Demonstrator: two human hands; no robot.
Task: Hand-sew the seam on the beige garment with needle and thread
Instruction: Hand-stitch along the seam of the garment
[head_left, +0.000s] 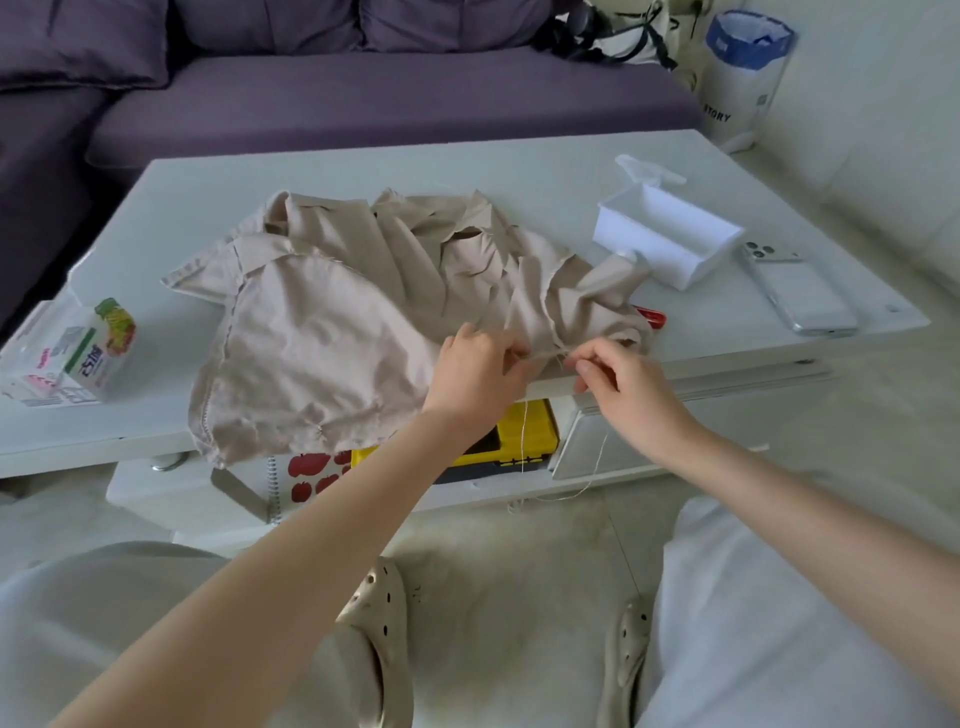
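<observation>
Beige garment (322, 322): lying crumpled across the middle of the white table (363, 171), its near hem hanging over the table's front edge.

Left hand (475, 371): pinching a fold of the garment's edge, right at the front lip of the table, fingers curled tight on the cloth.

Right hand (628, 384): hovering just beside the left, thumb and forefinger closing narrowly on the thread (523, 436) where it is meeting the cloth; the needle is too small to make out.

Thread: dangling below the table edge in a long loop between the hands and the floor.

Open room: bare tabletop is showing along the far edge and at the left of the garment; the floor gap between table and knees is lying free under the forearms.

Right side: a white box (670, 234) is touching the garment's far corner, a phone (800, 291) is lying just beyond it near the right edge, and a red item (652, 316) is peeking out from under the cloth.

Left side: a drink carton (98, 348) is standing near the left edge, apart from the garment.

Under the table: a yellow case (524, 431) and an apple-print notebook (311, 473) are sitting on the shelf directly behind the hanging thread.

Behind: a purple sofa (363, 104) is running along the table's far side.
</observation>
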